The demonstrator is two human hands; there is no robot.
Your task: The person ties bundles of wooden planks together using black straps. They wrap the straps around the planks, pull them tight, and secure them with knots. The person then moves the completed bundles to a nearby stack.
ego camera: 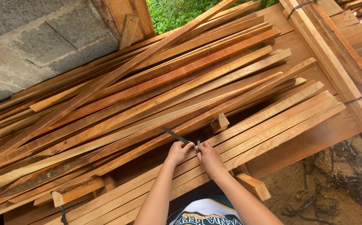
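Both hands meet over the pile of wooden slats (147, 96). The left hand (179, 151) pinches a thin dark strap (176, 136) whose long axis runs up-left; the right hand (208, 156) grips its near end just beside a small wood block (219, 123).

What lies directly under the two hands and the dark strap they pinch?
Both the left hand and right hand rest over long wooden slats, holding a thin dark strap. A dark gap shows beneath the slats; what supports them there is hidden.
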